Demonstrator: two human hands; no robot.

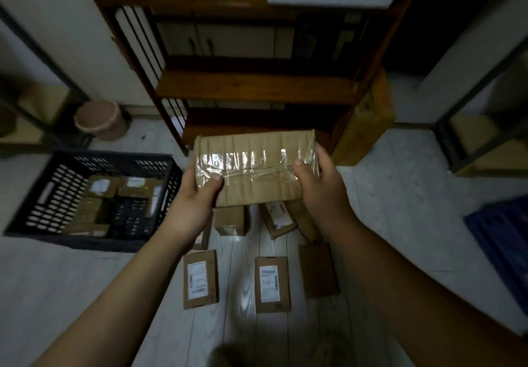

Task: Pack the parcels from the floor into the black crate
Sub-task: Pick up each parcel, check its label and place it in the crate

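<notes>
Taped parcel (254, 166) was held above floor parcels (271, 282), left hand (197, 198) and right hand (320, 184) each clamped on one end; black crate (43, 192) lay left.

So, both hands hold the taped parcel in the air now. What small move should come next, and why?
Probably swing the taped parcel left toward the black crate. The left hand and right hand grip its two ends, it is off the floor, and the crate stands to the left with some bare bottom showing between the parcels inside.
</notes>
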